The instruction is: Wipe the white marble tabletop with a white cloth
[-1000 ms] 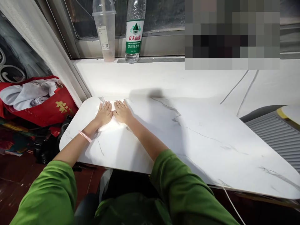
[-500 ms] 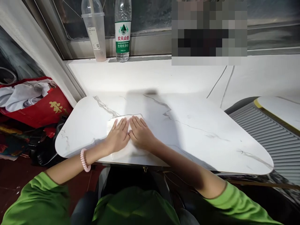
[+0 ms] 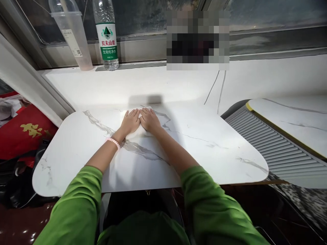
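A white cloth (image 3: 140, 132) lies flat on a white marble-patterned table (image 3: 209, 156), near its back edge. My left hand (image 3: 131, 121) rests palm down on the left part of the cloth, fingers stretched forward. Beside it, my right hand (image 3: 150, 120) presses flat on the cloth too, its thumb close to the left thumb. Neither hand grips the cloth. Much of the cloth is hidden under both hands. A pink coiled band (image 3: 114, 142) circles my left wrist.
On the window ledge behind the table stand a clear plastic cup (image 3: 74, 39) with a straw and a water bottle (image 3: 107, 41) with a green label. A red bag (image 3: 25, 131) is at the left. Another marble-patterned table (image 3: 298, 117) with a ribbed side (image 3: 270, 149) stands right.
Both hands have slid forward with the cloth, from the front part of the table toward its back edge. My arms are stretched further out, and the view has shifted right.
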A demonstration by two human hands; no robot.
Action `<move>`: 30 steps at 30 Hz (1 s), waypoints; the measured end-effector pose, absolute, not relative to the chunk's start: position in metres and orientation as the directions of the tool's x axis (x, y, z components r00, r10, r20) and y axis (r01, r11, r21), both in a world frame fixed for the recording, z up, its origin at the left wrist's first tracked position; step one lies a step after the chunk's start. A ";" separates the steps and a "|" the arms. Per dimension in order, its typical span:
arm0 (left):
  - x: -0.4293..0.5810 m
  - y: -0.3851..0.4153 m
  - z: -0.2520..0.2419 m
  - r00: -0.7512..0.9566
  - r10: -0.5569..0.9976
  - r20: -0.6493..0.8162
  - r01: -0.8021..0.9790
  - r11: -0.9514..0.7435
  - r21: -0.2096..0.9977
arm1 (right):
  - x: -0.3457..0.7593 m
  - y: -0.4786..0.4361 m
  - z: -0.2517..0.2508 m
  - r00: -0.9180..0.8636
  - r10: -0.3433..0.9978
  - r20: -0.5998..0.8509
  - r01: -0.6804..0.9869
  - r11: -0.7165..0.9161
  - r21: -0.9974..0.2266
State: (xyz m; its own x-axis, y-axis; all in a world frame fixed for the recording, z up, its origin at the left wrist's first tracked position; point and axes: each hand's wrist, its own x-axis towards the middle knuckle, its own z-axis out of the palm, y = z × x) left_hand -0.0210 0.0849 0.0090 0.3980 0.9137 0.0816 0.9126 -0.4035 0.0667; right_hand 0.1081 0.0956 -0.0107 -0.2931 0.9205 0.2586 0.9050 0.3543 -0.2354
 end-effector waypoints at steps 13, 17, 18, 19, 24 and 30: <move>0.060 0.013 0.006 0.367 0.928 0.059 0.920 -0.372 0.122 | 0.196 0.033 -0.022 -0.387 0.866 0.315 0.866 0.459 -0.197; 0.126 -0.024 0.002 0.512 0.859 0.001 0.845 -0.504 0.179 | 0.277 -0.017 -0.036 -0.341 0.876 0.342 0.901 0.409 -0.148; 0.143 -0.030 0.000 0.548 0.836 0.008 0.822 -0.541 0.177 | 0.298 -0.028 -0.040 -0.317 0.885 0.341 0.913 0.382 -0.143; 0.161 -0.035 -0.002 0.578 0.816 0.027 0.802 -0.574 0.166 | 0.317 -0.037 -0.042 -0.290 0.895 0.339 0.926 0.352 -0.139; 0.229 -0.039 -0.013 0.635 0.763 0.121 0.749 -0.646 0.146 | 0.388 -0.056 -0.047 -0.160 0.930 0.330 0.964 0.219 -0.149; 0.258 0.011 -0.013 0.638 0.761 0.115 0.740 -0.648 0.180 | 0.408 -0.005 -0.033 -0.151 0.943 0.297 0.974 0.192 -0.116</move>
State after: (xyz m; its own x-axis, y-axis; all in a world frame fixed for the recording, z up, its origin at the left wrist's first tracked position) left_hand 0.2580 0.0108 -0.0127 0.6384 0.7611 0.1151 0.7400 -0.6480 0.1803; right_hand 0.4080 -0.0048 -0.0330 -0.1509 0.9430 0.2966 0.9745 0.1923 -0.1157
